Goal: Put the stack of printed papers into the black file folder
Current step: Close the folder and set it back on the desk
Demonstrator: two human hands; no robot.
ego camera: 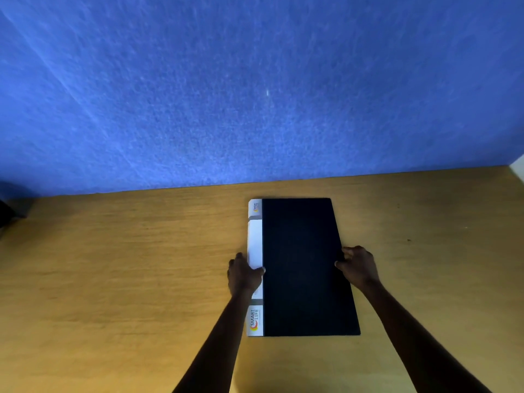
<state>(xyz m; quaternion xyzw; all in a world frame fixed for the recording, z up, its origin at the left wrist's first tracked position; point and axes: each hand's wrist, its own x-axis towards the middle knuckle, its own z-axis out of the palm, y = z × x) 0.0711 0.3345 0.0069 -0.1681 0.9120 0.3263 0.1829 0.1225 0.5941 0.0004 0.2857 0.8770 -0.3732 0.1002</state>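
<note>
A black file folder [303, 268] lies closed and flat on the wooden desk [127, 279], its white labelled spine [255, 239] along the left side. My left hand [244, 275] grips the spine edge, thumb on top of the cover. On the folder's right edge rests my right hand [358, 265], fingers curled over the cover's rim. No printed papers show anywhere; I cannot tell whether any lie inside the folder.
A blue felt partition [255, 89] stands upright along the desk's far edge. A dark object [11, 211] sits at the far left of the desk. A pale wall strip [517, 165] shows at the far right.
</note>
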